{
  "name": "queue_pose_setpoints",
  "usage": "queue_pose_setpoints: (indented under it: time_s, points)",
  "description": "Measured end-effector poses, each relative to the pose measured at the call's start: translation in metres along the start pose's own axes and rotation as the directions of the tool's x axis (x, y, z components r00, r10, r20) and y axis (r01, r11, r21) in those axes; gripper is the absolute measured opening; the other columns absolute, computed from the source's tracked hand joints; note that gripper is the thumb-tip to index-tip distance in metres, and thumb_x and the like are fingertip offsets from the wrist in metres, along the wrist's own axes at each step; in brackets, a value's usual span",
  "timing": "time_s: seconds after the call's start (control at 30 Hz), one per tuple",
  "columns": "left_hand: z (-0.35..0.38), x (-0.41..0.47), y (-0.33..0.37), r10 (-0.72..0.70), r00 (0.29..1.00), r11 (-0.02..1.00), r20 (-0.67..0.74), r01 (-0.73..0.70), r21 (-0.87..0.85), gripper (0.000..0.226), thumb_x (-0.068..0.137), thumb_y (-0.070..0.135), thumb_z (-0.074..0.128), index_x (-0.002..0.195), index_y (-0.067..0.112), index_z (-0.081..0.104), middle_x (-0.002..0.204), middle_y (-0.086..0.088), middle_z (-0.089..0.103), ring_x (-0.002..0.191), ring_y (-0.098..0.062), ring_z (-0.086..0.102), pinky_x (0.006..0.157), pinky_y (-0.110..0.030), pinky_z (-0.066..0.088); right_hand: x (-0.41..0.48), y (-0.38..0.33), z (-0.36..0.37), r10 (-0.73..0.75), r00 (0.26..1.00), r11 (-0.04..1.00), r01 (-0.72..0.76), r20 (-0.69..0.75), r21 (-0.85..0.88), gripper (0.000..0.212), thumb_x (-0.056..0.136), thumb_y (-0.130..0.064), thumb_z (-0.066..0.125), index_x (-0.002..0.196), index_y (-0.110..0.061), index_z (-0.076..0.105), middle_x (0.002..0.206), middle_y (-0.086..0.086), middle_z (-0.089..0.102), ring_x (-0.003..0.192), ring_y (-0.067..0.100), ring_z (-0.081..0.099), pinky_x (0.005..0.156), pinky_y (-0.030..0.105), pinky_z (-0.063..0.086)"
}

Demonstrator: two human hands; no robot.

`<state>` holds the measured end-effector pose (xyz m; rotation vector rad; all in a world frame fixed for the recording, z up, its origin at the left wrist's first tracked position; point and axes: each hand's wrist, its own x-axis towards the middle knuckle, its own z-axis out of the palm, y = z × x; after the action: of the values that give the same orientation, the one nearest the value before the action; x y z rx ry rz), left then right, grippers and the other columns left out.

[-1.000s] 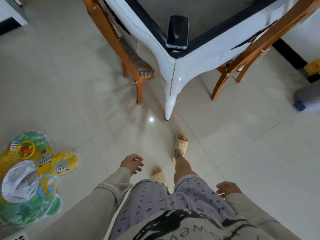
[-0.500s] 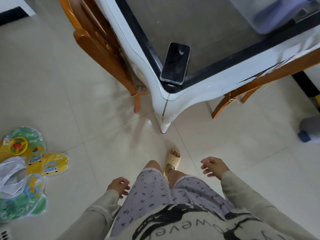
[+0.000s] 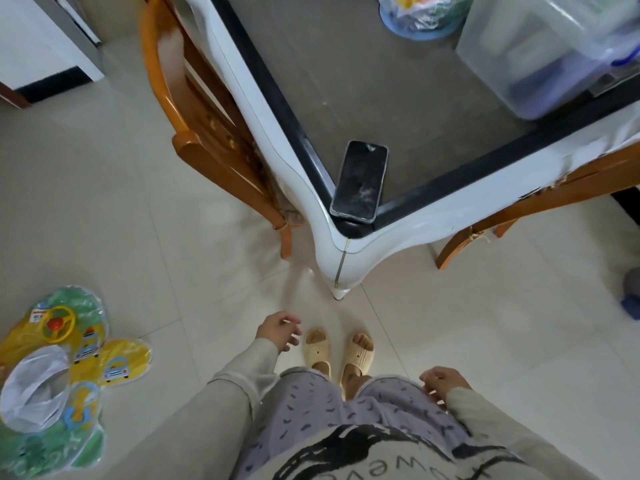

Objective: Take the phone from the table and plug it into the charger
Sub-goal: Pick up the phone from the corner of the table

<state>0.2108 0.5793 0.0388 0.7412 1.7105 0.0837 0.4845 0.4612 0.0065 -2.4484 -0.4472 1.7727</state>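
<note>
A black phone (image 3: 360, 181) lies screen up on the near corner of the table (image 3: 450, 206), its lower end at the very corner. The table has a grey top, a black border and a white curved frame. My left hand (image 3: 277, 330) hangs low over the floor in front of the table leg, fingers loosely apart, empty. My right hand (image 3: 441, 381) is down beside my right thigh, fingers curled loosely, empty. Both hands are well below and short of the phone. No charger is in view.
Wooden chairs stand at the table's left side (image 3: 207, 133) and right side (image 3: 519, 209). A clear plastic box (image 3: 540, 53) and a bagged item (image 3: 419, 15) sit farther back on the table. A flat inflatable toy (image 3: 59, 375) lies on the tiled floor at the left.
I have stepped closer to the table, so the phone looks nearer and larger. My left hand swung forward; my right hand dropped back beside my thigh.
</note>
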Motion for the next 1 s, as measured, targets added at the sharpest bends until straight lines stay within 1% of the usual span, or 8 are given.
queue_pose_setpoints:
  time_s: [0.1, 0.17, 0.23, 0.33, 0.47, 0.6, 0.8, 1.0]
  points:
    - [0.001, -0.006, 0.035, 0.141, 0.982, 0.989, -0.123, -0.144, -0.022, 0.03, 0.084, -0.003, 0.041, 0.066, 0.015, 0.056, 0.068, -0.01, 0.058, 0.046, -0.014, 0.054, 0.043, -0.016, 0.04, 0.002, 0.001, -0.005, 0.009, 1.0, 1.0, -0.008, -0.01, 0.02, 0.016, 0.088, -0.004, 0.049, 0.074, -0.003, 0.056, 0.06, 0.011, 0.054, 0.049, 0.02, 0.045, 0.048, 0.022, 0.033]
    - [0.005, -0.011, 0.069, 0.283, 0.928, 0.959, -0.245, -0.281, 0.042, 0.026, 0.083, 0.001, 0.044, 0.068, 0.014, 0.061, 0.077, -0.013, 0.063, 0.061, -0.023, 0.058, 0.059, -0.016, 0.043, 0.004, 0.002, -0.009, 0.015, 1.0, 0.998, -0.013, -0.021, 0.055, 0.021, 0.088, -0.003, 0.05, 0.067, -0.005, 0.055, 0.06, 0.012, 0.054, 0.049, 0.02, 0.045, 0.048, 0.022, 0.032]
    - [0.012, -0.011, 0.106, 0.417, 0.839, 0.909, -0.35, -0.387, 0.154, 0.019, 0.084, 0.008, 0.047, 0.086, 0.008, 0.066, 0.09, -0.015, 0.067, 0.08, -0.028, 0.059, 0.074, -0.024, 0.045, 0.005, 0.003, -0.012, 0.029, 0.999, 0.995, -0.026, -0.025, 0.098, 0.023, 0.087, -0.001, 0.049, 0.065, -0.005, 0.054, 0.059, 0.013, 0.053, 0.049, 0.021, 0.045, 0.049, 0.021, 0.031]
    - [0.029, -0.007, 0.163, 0.547, 0.762, 0.835, -0.348, -0.467, 0.29, 0.022, 0.086, 0.018, 0.05, 0.104, 0.011, 0.062, 0.11, -0.013, 0.064, 0.101, -0.032, 0.059, 0.089, -0.037, 0.05, 0.006, 0.001, -0.016, 0.064, 0.998, 0.982, -0.059, -0.019, 0.178, 0.021, 0.087, 0.002, 0.048, 0.067, -0.002, 0.053, 0.059, 0.015, 0.051, 0.049, 0.022, 0.043, 0.05, 0.022, 0.031]
    - [0.049, 0.012, 0.214, 0.563, 0.786, 0.768, -0.257, -0.381, 0.515, 0.052, 0.083, 0.042, 0.055, 0.125, 0.011, 0.048, 0.131, -0.011, 0.052, 0.123, -0.03, 0.046, 0.099, -0.042, 0.042, 0.006, -0.005, -0.024, 0.057, 0.998, 0.982, -0.057, 0.006, 0.181, 0.024, 0.089, -0.001, 0.047, 0.067, -0.007, 0.053, 0.062, 0.011, 0.051, 0.049, 0.021, 0.043, 0.042, 0.017, 0.034]
    - [0.058, 0.025, 0.228, 0.554, 0.796, 0.669, -0.245, -0.251, 0.699, 0.072, 0.072, 0.053, 0.065, 0.127, 0.012, 0.041, 0.132, -0.013, 0.052, 0.125, -0.031, 0.042, 0.097, -0.041, 0.042, 0.005, -0.006, -0.034, 0.066, 0.998, 0.982, -0.069, 0.018, 0.175, 0.027, 0.091, -0.002, 0.044, 0.066, -0.011, 0.052, 0.063, 0.009, 0.051, 0.046, 0.018, 0.043, 0.032, 0.01, 0.031]
    - [0.058, 0.024, 0.239, 0.41, 0.871, 0.835, -0.272, -0.238, 0.496, 0.08, 0.066, 0.037, 0.078, 0.131, 0.012, 0.037, 0.136, -0.014, 0.048, 0.128, -0.032, 0.041, 0.103, -0.045, 0.04, 0.009, 0.002, -0.043, 0.081, 0.996, 0.989, -0.084, 0.028, 0.125, 0.024, 0.091, -0.003, 0.044, 0.07, -0.009, 0.052, 0.063, 0.009, 0.052, 0.048, 0.02, 0.043, 0.046, 0.019, 0.031]
    - [0.049, 0.018, 0.229, 0.397, 0.904, 0.908, -0.16, -0.361, 0.213, 0.055, 0.077, 0.019, 0.07, 0.124, 0.007, 0.045, 0.133, -0.014, 0.055, 0.123, -0.031, 0.053, 0.098, -0.037, 0.046, 0.017, 0.004, -0.044, 0.082, 0.996, 0.991, -0.083, 0.019, 0.108, 0.019, 0.09, -0.002, 0.044, 0.074, -0.006, 0.052, 0.062, 0.011, 0.052, 0.048, 0.02, 0.042, 0.047, 0.02, 0.028]
